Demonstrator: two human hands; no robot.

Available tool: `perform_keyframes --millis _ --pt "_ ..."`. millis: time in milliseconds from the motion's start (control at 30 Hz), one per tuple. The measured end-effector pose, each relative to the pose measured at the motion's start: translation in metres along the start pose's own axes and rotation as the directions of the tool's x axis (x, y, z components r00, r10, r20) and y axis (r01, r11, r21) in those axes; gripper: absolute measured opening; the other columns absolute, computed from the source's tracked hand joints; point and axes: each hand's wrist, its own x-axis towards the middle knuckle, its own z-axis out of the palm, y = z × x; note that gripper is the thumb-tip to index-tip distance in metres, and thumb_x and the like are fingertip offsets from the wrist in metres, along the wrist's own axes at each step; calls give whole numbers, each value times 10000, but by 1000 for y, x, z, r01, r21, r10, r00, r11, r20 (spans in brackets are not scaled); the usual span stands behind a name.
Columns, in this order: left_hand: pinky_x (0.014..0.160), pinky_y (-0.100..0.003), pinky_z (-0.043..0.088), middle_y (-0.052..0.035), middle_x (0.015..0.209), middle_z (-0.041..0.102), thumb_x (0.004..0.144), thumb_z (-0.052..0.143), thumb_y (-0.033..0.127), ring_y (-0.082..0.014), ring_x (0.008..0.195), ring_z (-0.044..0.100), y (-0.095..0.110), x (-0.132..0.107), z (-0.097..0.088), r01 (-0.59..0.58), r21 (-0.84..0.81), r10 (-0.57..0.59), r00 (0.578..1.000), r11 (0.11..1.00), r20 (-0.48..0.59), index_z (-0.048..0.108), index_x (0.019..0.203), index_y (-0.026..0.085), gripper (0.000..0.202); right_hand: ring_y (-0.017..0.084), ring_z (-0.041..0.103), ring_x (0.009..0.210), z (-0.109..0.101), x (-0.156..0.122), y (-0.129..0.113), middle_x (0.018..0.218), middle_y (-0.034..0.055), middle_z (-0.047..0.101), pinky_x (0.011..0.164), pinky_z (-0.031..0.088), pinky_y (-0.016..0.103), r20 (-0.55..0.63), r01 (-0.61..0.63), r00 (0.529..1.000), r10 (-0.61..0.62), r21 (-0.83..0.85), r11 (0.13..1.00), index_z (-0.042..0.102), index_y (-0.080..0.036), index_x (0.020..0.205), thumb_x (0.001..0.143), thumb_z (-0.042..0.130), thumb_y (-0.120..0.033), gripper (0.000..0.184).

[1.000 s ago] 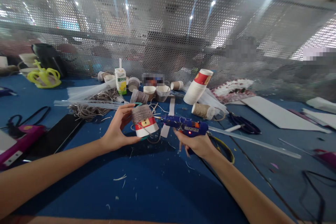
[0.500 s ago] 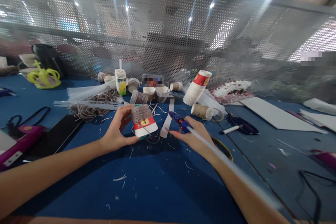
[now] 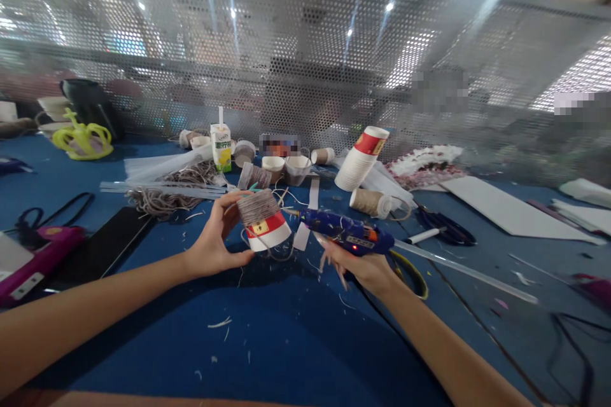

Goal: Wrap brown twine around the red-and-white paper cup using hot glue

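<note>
A paper cup [image 3: 270, 233], red and white, is tilted in my left hand [image 3: 216, 238], whose fingers and thumb close around its left side. Grey-brown cord [image 3: 258, 205] is wound round the cup's upper part, and a loose length hangs below it. My right hand [image 3: 367, 265] grips a blue hot glue gun [image 3: 347, 231] with a small red light lit. A long clear glue stick [image 3: 468, 270] sticks out of its back. The gun's nozzle points left, close to the wound cord; whether it touches I cannot tell. A white paper strip [image 3: 301, 237] lies beneath the nozzle.
Behind the cup stand a juice carton [image 3: 221, 149], small cord-wrapped cups and a tilted stack of paper cups [image 3: 356, 168]. A cord bundle [image 3: 165, 198] lies left, near a magenta glue gun [image 3: 42, 257]. Scissors [image 3: 446, 226] and a white board [image 3: 510, 210] lie right.
The glue gun has swung from pointing away to lying sideways, its nozzle now near the wound cord. My left hand and the cup have barely moved.
</note>
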Motion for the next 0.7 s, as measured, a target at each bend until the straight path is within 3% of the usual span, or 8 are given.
perform_keyframes --millis 233,400,700 --pt "1095 -506 402 -148 1395 363 699 745 248 -301 1337 433 2 1 0 -17 -7 17 1000 1000 16 355 1227 268 657 146 502 454 8 -3 -14 460 -24 503 411 420 274 75 8 997 -8 7 1000 593 -228 625 731 628 -395 201" --pt "1078 -502 421 -147 1391 366 700 744 260 -312 1350 418 2 1 1 -38 3 38 999 999 20 360 1219 268 646 150 524 492 9 -2 -15 475 -32 496 450 444 276 57 39 997 -41 34 999 563 -228 614 722 623 -362 182" --pt "1081 -498 412 -136 1368 372 693 754 287 -302 1333 426 2 1 1 -42 1 42 999 999 -10 363 1203 276 643 143 497 457 6 1 -13 415 -31 453 447 435 275 38 76 996 -75 -20 997 469 -226 487 729 634 -334 313"
